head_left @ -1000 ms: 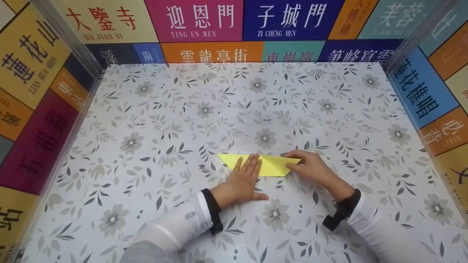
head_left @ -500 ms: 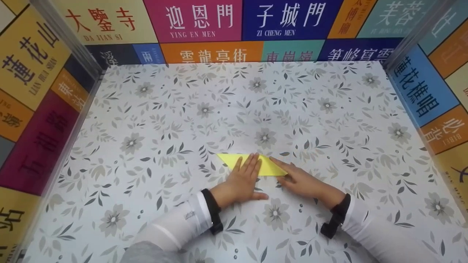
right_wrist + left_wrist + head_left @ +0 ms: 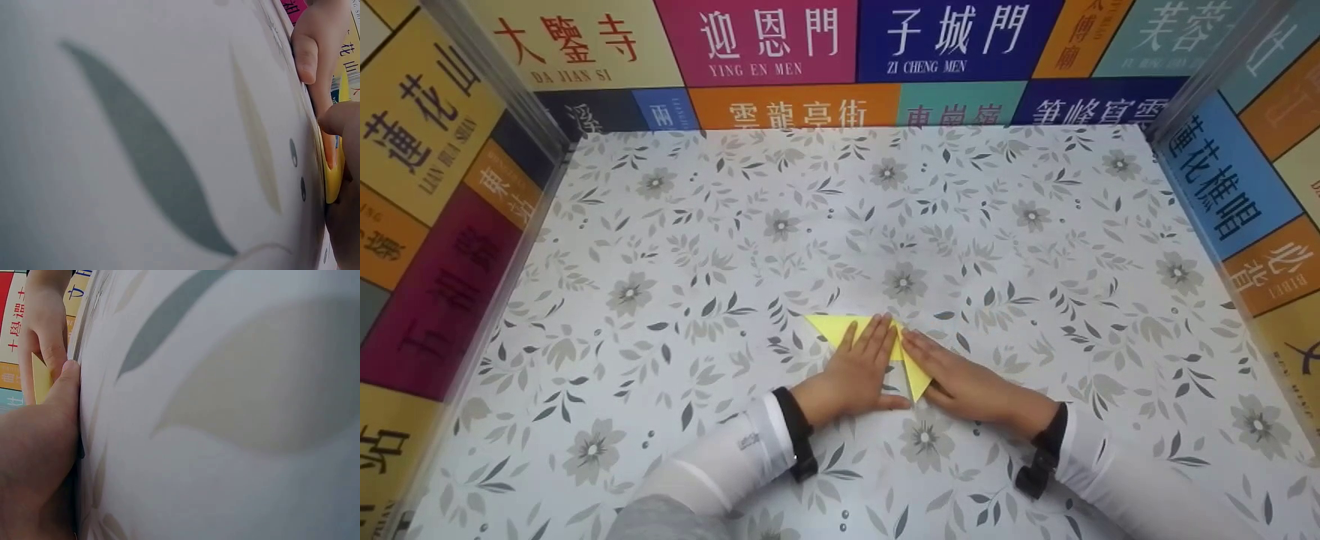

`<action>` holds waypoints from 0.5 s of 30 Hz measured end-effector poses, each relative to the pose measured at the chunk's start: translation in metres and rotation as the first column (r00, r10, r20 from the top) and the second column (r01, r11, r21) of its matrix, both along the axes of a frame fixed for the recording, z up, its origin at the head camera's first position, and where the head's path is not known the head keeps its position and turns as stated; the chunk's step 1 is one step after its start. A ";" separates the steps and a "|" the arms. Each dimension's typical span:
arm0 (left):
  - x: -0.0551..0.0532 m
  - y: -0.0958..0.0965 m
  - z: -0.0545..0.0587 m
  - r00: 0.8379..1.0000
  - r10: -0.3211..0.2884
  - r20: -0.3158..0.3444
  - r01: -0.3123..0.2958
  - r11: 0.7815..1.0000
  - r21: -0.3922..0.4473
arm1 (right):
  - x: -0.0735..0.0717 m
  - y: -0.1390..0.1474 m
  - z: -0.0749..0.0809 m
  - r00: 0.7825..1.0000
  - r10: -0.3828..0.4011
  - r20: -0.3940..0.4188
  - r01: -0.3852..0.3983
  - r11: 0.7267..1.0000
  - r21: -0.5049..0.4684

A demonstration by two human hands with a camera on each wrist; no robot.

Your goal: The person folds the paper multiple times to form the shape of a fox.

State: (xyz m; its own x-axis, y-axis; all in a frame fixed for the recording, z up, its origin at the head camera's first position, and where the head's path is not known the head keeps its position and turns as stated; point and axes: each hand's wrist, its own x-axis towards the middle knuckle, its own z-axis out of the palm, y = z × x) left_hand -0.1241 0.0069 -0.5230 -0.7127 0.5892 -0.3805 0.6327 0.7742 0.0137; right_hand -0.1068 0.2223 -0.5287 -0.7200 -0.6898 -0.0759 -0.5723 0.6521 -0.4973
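A yellow sheet of folded paper [image 3: 832, 327] lies on the patterned tabletop, partly hidden under both hands. Its left end runs to a point, and a right-hand flap [image 3: 917, 381] is bent down toward the person. My left hand [image 3: 855, 371] presses flat on the middle with spread fingers, the thumb out to the right. Along the flap's outer edge rest the nearly straight fingers of my right hand [image 3: 971, 382], tips close to the left fingertips. In the right wrist view, the yellow paper [image 3: 334, 183] curves up in a bend beside the right hand.
The tabletop [image 3: 720, 225] has a white covering with grey leaves and flowers. Upright colourful panels [image 3: 772, 45] with printed characters border its back and sides. Each wrist wears a black band with a camera, such as the right band [image 3: 1039, 465].
The right hand has moved left and toward the person, from the paper's right corner to beside the left hand. The paper's right part has swung down into a flap. The left hand stays put.
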 end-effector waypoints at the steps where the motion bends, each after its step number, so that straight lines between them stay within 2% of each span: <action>1: 0.000 0.000 0.001 1.000 -0.002 -0.005 0.002 1.000 -0.001 | 0.000 0.000 0.000 1.000 0.010 -0.016 -0.010 1.000 0.010; 7: 0.002 -0.001 0.001 1.000 0.000 -0.014 0.001 1.000 0.030 | 0.002 -0.001 -0.002 0.998 0.053 -0.046 -0.048 0.994 0.095; 15: 0.002 -0.002 0.002 1.000 -0.001 -0.020 0.002 0.999 0.051 | 0.003 -0.002 0.001 0.997 0.079 -0.016 -0.075 0.985 0.157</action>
State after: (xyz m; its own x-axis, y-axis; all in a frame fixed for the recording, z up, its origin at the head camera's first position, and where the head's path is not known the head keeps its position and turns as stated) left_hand -0.1220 0.0053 -0.5214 -0.7191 0.6084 -0.3357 0.6345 0.7719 0.0399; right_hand -0.1033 0.2205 -0.5275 -0.6678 -0.7242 -0.1718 -0.6333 0.6741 -0.3801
